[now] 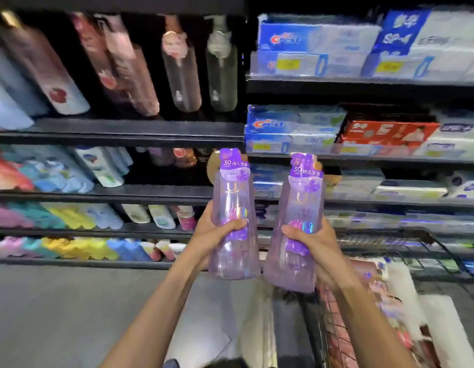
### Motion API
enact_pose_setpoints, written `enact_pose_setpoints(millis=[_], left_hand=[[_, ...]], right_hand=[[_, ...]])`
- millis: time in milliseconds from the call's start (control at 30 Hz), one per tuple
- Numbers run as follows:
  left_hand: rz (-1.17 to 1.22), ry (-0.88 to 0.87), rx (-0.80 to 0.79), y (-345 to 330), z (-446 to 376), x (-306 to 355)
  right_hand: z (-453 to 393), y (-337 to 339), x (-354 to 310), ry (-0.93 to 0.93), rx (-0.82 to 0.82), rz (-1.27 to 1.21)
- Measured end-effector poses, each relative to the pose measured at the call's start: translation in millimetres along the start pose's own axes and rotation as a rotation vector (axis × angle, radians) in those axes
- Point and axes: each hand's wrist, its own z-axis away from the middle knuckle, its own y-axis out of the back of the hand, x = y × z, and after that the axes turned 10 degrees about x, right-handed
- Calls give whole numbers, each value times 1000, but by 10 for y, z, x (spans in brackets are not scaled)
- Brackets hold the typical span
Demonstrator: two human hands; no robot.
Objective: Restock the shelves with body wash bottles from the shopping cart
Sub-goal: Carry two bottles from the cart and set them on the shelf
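I hold two clear purple body wash bottles upright in front of the shelves. My left hand (216, 232) grips the left purple bottle (234, 197) around its middle, thumb across the flower label. My right hand (314, 244) grips the right purple bottle (301, 205) the same way. The two bottles stand side by side, almost touching at their bases. Behind them is the black shelf unit (140, 130) holding rows of body wash bottles. The wire shopping cart (427, 251) is at the lower right, below my right forearm.
Pink and clear pump bottles (182, 67) lean on the top left shelf. Toothpaste boxes (294, 128) fill the right-hand shelves. Colourful bottles (71, 216) line the lower left shelves. The cart holds packaged goods (395, 293). Grey floor (71, 314) lies at the lower left.
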Motion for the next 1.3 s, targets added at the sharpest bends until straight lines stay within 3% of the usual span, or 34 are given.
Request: enact_pose_setpoints(millis=[200,500,900,1300], left_hand=[[54,-18,141,1263,-37,234],[3,56,156,2626,-434,428],[-74,-125,82,3084,-1752,-328],[18,-399,-48,3271,-2656,-941]], right_hand=[[190,-1273,251,-63,-135,21],[371,-2670,571,-97,-176,-25],[-540,-3026,1475,57,-209,15],[-1224,-3075,2304,420,-339,-77]])
